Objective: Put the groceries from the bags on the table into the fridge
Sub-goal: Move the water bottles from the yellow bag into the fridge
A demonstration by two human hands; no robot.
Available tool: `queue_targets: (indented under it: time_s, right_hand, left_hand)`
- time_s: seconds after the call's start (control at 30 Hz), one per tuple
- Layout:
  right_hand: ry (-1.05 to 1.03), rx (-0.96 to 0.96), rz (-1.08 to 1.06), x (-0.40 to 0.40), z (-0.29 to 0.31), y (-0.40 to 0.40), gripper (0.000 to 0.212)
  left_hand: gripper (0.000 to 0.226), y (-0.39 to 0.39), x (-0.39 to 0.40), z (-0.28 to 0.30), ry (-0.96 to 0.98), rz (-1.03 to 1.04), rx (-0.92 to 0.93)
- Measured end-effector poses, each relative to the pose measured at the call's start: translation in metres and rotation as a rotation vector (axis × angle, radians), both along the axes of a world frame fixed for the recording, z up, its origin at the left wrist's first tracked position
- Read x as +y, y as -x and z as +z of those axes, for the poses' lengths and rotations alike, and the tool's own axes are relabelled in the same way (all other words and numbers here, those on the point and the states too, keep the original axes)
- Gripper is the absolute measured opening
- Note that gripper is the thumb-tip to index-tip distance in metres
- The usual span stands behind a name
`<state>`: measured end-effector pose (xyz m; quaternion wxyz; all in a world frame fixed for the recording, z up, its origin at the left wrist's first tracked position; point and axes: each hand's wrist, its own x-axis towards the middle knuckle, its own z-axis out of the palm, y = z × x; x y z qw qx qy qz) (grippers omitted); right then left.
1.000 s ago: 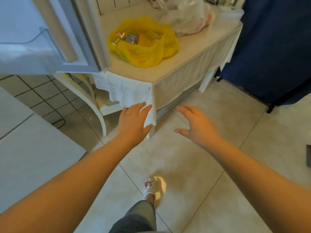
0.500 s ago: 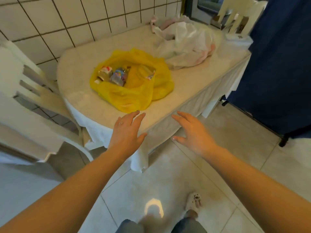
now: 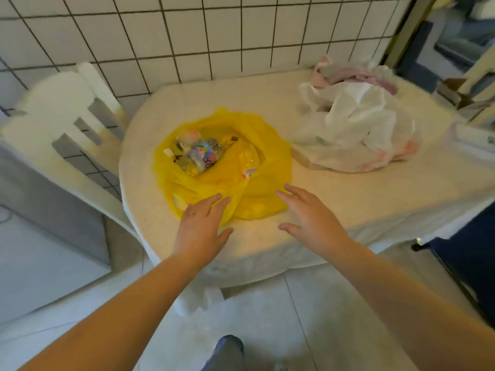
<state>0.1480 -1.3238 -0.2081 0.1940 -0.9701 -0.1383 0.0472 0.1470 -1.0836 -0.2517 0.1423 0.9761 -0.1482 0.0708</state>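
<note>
- White wall tiles (image 3: 187, 36) with dark grout backed a cloth-covered table (image 3: 348, 199), with a white plastic chair (image 3: 67, 124) at its left end
- A yellow bag (image 3: 262, 162) lay open on the table's near left part, with a clear packet of colourful items (image 3: 199, 156) visible inside
- A crumpled white bag (image 3: 356, 135) sat well to the right of the yellow one
- The left hand (image 3: 201, 228) hovered palm down, fingers loosely spread and empty, its fingertips (image 3: 218, 198) over the yellow bag's near edge; contact could not be told
- The right hand (image 3: 308, 218) was likewise open and empty, fingers spread, tips at the bag's near right edge
- The packet lay beyond both sets of fingertips, nearer the left hand
</note>
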Motion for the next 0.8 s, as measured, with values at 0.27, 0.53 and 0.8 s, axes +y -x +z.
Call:
queue_targets:
  time_s: [0.27,0.53,0.8]
  right_hand:
    - [0.051,-0.005,0.195,0.015,-0.008,-0.093,0.069]
    - [0.033,-0.039,0.274,0.044,-0.011,-0.171,0.065]
    - [0.134,0.032,0.408,0.059,-0.019,-0.224,0.063]
  left_hand:
    - [0.062,-0.057,0.002,-0.008,0.07,0.113,-0.015]
    - [0.067,-0.121,0.015,-0.014,0.098,0.15,-0.018]
    - [0.065,-0.142,0.029,-0.024,0.099,0.218,0.036]
